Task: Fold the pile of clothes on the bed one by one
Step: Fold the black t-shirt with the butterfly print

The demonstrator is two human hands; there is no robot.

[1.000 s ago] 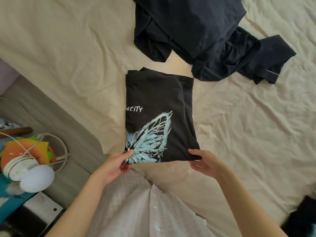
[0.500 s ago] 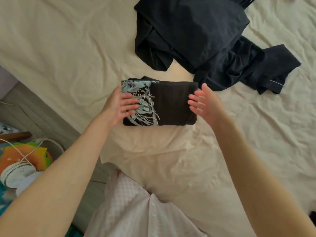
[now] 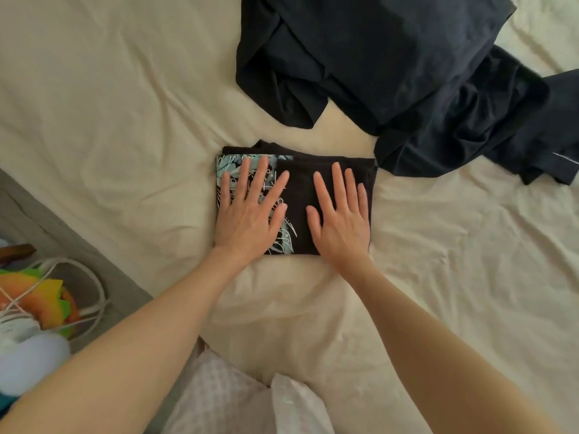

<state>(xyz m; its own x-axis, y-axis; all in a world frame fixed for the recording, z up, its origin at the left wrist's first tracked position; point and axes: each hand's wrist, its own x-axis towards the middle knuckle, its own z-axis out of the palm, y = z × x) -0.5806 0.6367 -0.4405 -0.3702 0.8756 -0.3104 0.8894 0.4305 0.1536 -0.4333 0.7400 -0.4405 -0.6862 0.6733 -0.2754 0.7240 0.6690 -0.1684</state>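
Folded black t-shirt (image 3: 297, 195) lies flat on the bed (image 3: 125, 120), a compact rectangle with a pale blue butterfly print showing on its left part. Both hands are laid palm-down on top of it, side by side, not touching each other. Left hand (image 3: 250, 211) covers the printed left half, fingers straight and slightly spread, pointing away from the person; heel of the palm sits at the near edge of the shirt. Right hand (image 3: 340, 214) covers the plain black right half, fingers straight and closer together, thumb out toward the middle. Neither hand grips or pinches anything, just flat pressing contact. A strip of black cloth shows between the two hands. Pile of dark navy clothes (image 3: 391, 73) lies unfolded and rumpled on the bed beyond the shirt, up and to the right; its lower edge comes just beside the shirt's far right corner, whether touching cannot tell. Bed is covered by a wrinkled cream sheet. Bed's edge runs diagonally at lower left, grey floor (image 3: 72, 239) beyond it. On the floor at the far left: an orange and green item (image 3: 34, 292), white cord (image 3: 94, 283) looped over it, a white rounded object (image 3: 28, 361). Person's pale checked garment (image 3: 225, 399) shows at bottom centre.
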